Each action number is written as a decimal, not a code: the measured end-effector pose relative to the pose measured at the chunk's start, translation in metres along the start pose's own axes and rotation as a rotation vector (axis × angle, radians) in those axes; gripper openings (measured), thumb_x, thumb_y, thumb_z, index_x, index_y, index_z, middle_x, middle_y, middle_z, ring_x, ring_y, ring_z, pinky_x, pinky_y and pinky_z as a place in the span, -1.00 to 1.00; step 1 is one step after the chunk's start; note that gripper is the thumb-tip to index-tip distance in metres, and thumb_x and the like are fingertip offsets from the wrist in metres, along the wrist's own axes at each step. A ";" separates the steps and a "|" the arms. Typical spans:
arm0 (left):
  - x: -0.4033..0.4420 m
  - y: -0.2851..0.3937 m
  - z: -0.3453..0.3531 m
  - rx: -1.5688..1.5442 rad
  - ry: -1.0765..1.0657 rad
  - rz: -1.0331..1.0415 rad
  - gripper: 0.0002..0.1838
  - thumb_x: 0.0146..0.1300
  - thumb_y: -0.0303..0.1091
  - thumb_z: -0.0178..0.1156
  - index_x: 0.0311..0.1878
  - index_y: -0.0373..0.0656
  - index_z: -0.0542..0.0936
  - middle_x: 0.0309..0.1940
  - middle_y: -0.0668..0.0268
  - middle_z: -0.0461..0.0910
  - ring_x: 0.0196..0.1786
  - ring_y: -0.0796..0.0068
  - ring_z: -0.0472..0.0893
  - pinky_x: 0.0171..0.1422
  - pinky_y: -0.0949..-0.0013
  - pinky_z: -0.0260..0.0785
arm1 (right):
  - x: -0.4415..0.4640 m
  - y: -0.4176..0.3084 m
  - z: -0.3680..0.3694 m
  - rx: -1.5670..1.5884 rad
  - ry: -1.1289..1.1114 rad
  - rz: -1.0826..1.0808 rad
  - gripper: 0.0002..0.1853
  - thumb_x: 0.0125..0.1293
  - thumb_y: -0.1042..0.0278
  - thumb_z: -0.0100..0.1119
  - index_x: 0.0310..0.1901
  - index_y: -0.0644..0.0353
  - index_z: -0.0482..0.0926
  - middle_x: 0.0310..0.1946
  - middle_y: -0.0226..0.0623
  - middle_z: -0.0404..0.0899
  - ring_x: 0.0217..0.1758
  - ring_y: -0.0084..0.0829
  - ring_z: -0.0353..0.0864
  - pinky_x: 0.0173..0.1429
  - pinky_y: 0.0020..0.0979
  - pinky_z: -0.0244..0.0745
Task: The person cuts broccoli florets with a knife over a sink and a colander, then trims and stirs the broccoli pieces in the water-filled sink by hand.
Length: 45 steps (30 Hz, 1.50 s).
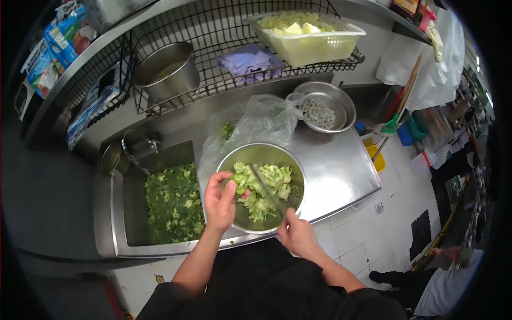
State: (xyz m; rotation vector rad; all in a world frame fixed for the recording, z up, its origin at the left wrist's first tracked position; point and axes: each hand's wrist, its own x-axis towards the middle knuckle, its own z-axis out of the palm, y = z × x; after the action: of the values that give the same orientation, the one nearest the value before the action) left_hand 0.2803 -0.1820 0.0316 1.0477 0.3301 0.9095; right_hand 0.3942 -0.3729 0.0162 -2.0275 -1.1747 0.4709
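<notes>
My left hand [220, 202] pinches a green broccoli piece [239, 186] over the left side of a metal colander [296, 169]. My right hand [297, 232], at the colander's near right rim, grips a knife [263, 184] by its handle. The blade slants up and left across the colander, its tip close to the broccoli piece; whether they touch I cannot tell. Light green cut broccoli pieces [278, 175] lie in the colander. To the left, the sink [133, 213] holds many broccoli florets [172, 205] in water.
A clear plastic bag [266, 120] lies behind the colander. A metal bowl [341, 101] of small greyish pieces stands at the back right. On the wire rack [213, 40] are a pot [176, 80], a purple cloth [250, 61] and a white basket [314, 48]. Another person [450, 282] is at lower right.
</notes>
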 end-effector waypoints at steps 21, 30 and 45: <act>0.060 -0.084 -0.063 1.817 -0.570 -0.526 -0.78 0.19 -0.47 0.15 -0.16 -0.23 0.73 -0.12 -0.07 0.72 -0.05 -0.08 0.72 0.04 0.05 0.60 | 0.021 -0.005 -0.009 0.161 0.126 0.077 -0.83 0.22 0.47 0.18 -0.23 0.30 0.40 -0.55 0.09 0.60 -0.42 0.16 0.65 -0.33 -0.01 0.53; 0.043 -0.084 -0.084 1.770 -0.489 -0.207 -0.79 0.13 -0.55 0.16 -0.15 -0.25 0.63 -0.20 -0.03 0.69 -0.12 -0.08 0.71 -0.06 -0.02 0.58 | 0.036 -0.020 0.001 0.193 0.130 0.118 -0.84 0.26 0.48 0.17 -0.21 0.35 0.43 -0.51 0.04 0.64 -0.45 0.01 0.71 -0.35 -0.17 0.55; 0.041 0.033 -0.182 0.419 -0.332 0.003 -0.75 0.13 -0.58 0.39 -0.26 -0.16 0.47 -0.20 0.37 0.54 -0.11 0.59 0.54 0.11 0.39 0.41 | 0.042 -0.089 0.081 0.332 0.309 0.102 -0.77 0.34 0.59 0.13 0.01 0.38 0.52 -0.43 -0.26 0.67 -0.43 -0.63 0.58 -0.36 -0.48 0.47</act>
State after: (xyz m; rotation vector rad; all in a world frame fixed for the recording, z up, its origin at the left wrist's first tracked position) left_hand 0.1747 -0.0345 -0.0227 1.5616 0.2438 0.6648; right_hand 0.3133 -0.2757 0.0309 -1.7977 -0.7550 0.3583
